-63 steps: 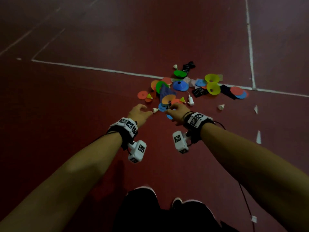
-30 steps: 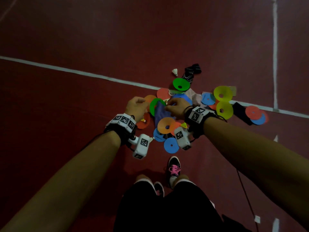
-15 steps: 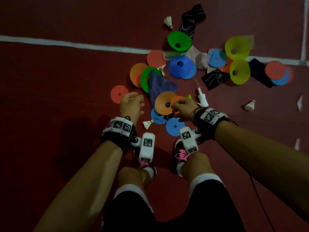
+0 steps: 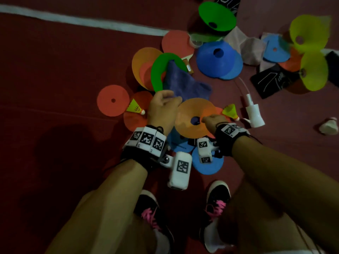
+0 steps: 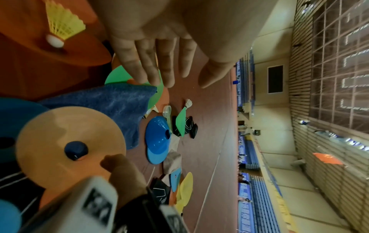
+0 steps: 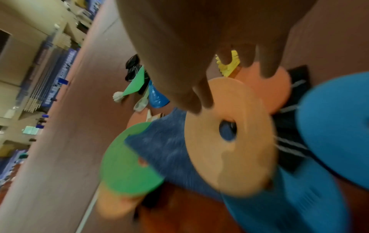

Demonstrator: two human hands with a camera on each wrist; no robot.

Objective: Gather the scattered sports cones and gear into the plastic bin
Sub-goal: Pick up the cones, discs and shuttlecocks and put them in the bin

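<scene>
Flat disc cones, dome cones, cloths and shuttlecocks lie scattered on the red court floor. My right hand (image 4: pixel 212 120) pinches the near edge of an orange disc cone (image 4: pixel 185 114), thumb on top; the same disc (image 6: pixel 219 157) shows tilted off the floor in the right wrist view. My left hand (image 4: pixel 163 105) hovers with straight fingers (image 5: pixel 151 71) over a corner of the blue towel (image 4: pixel 183 83) and holds nothing. A green disc (image 4: pixel 157 70) lies partly under the towel. No plastic bin is in view.
Yellow shuttlecocks (image 4: pixel 134 108) (image 4: pixel 231 111) lie left and right of my hands. A white spray nozzle (image 4: pixel 254 112) and white shuttlecock (image 4: pixel 329 125) lie to the right. Blue (image 4: pixel 218 59), green (image 4: pixel 216 15) and yellow cones (image 4: pixel 308 32) lie farther out. A blue disc (image 4: pixel 207 165) lies by my shoes (image 4: pixel 148 208).
I have crouched closer to the pile. My left hand moved right, toward the blue towel. My right hand has taken hold of the orange disc's edge.
</scene>
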